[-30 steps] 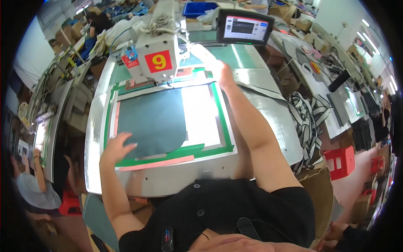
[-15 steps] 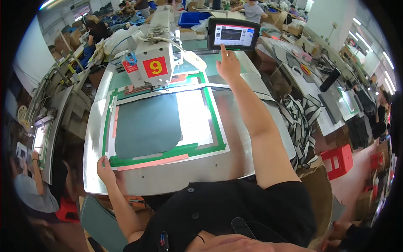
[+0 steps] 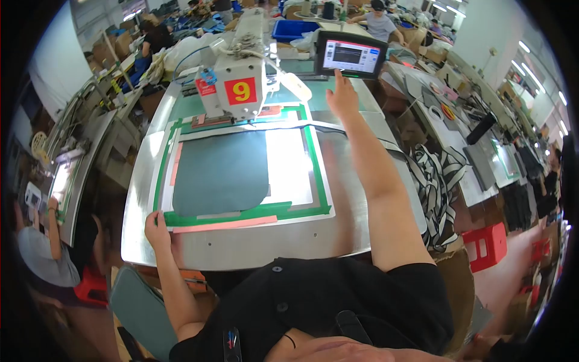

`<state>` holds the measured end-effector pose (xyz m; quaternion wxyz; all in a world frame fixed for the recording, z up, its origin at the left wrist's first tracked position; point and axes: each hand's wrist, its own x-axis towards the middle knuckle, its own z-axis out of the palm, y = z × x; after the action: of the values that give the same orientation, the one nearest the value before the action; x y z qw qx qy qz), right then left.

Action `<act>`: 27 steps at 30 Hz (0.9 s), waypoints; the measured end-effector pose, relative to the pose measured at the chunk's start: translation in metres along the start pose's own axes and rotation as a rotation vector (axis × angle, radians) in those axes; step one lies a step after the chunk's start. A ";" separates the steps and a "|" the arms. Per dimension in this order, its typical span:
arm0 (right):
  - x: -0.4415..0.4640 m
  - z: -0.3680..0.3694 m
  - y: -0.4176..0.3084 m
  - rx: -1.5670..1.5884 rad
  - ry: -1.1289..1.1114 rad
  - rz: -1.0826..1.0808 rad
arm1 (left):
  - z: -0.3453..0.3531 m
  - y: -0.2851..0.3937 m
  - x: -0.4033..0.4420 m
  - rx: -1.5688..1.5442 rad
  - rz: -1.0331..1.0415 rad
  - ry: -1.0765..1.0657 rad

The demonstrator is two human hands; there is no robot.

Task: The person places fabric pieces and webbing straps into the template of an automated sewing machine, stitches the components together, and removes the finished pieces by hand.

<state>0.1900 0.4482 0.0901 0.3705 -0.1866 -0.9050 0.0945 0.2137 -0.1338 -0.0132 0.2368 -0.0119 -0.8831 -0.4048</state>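
My right hand (image 3: 342, 96) reaches up to the touch screen (image 3: 351, 56), its index finger stretched out at the screen's lower edge. My left hand (image 3: 158, 231) pinches the near left corner of a flat sewing template (image 3: 301, 213) edged with green tape. On the template lies a grey-green fabric panel (image 3: 222, 172) with rounded lower corners. A white and dark strap (image 3: 283, 127) runs across the panel's far edge and off to the right. Behind it stands the sewing machine head (image 3: 234, 75), marked with a yellow 9 on red.
A heap of black and white straps (image 3: 437, 193) hangs at the table's right. Beyond are a red stool (image 3: 485, 247) and a side table with tape rolls (image 3: 435, 113). A grey-green panel stack (image 3: 142, 314) lies low left. A co-worker (image 3: 48, 244) sits at the far left.
The camera view has shifted, so the scene sits slightly further right. Both hands keep their places, right at the screen and left at the template's corner.
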 end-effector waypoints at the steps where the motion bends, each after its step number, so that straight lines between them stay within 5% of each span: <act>1: -0.001 0.003 0.000 0.033 0.027 -0.018 | 0.001 -0.002 0.000 -0.010 0.003 0.017; 4: -0.022 0.017 0.007 0.117 -0.052 -0.190 | 0.008 -0.022 0.001 0.022 0.122 0.092; 7: -0.055 -0.001 -0.014 0.192 -0.600 -0.291 | 0.011 -0.010 0.000 -0.002 0.167 0.167; 9: -0.075 -0.014 -0.044 0.189 -0.764 -0.316 | 0.006 0.005 -0.002 0.031 0.189 0.184; 11: -0.100 -0.008 -0.055 0.241 -0.623 -0.347 | 0.006 0.009 -0.003 0.085 0.176 0.197; 23: -0.174 -0.032 -0.184 0.328 -0.819 -0.577 | -0.016 -0.012 -0.012 -0.040 0.068 0.159; 27: -0.189 -0.032 -0.213 0.348 -0.828 -0.641 | -0.039 -0.011 -0.029 -0.131 0.120 0.329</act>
<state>0.2797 0.1780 0.0583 0.0193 0.2150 -0.9576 0.1908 0.2526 -0.1644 -0.0115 0.4006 -0.0135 -0.8020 -0.4429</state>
